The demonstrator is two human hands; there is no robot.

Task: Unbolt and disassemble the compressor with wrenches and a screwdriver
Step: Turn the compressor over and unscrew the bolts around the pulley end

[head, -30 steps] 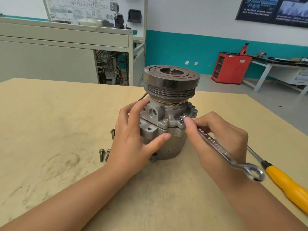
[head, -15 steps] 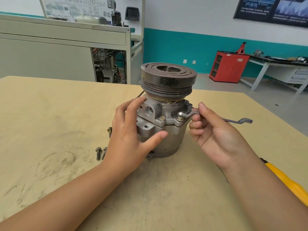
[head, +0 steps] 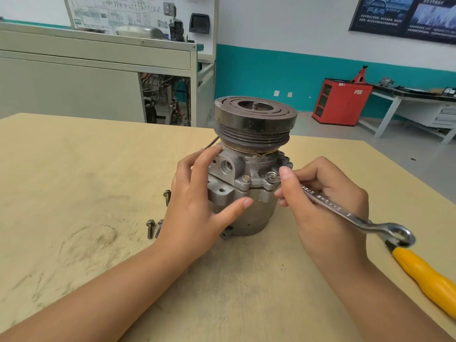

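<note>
Two hands engaged. Grip of the left hand: round the compressor, thumb across the front of the housing, fingers curled onto the block under the pulley. Compressor upright on the tabletop. Grip of the right hand: clenched round the wrench, just right of the compressor, forefinger tip beside the flange bolt. Cannot tell whether the wrench end is seated on that bolt; hidden behind the fingers.

Hazards, as judged:

- Rounding of the bolt head if loaded with the wrench half seated. Check full engagement before pulling.
- Slip of the wrench under load, driving the knuckles into the flange. Pull steadily; never jerk.
- Tipping or turning of the compressor: top-heavy under the pulley, braced by one hand only. Press down firmly while turning.
- Loss of the three loose bolts lying left of the compressor, close to the left wrist; easily swept away. Move well apart.
- Knocking of the screwdriver, lying right of the compressor, by the ring end of the wrench close over its shaft.
</note>
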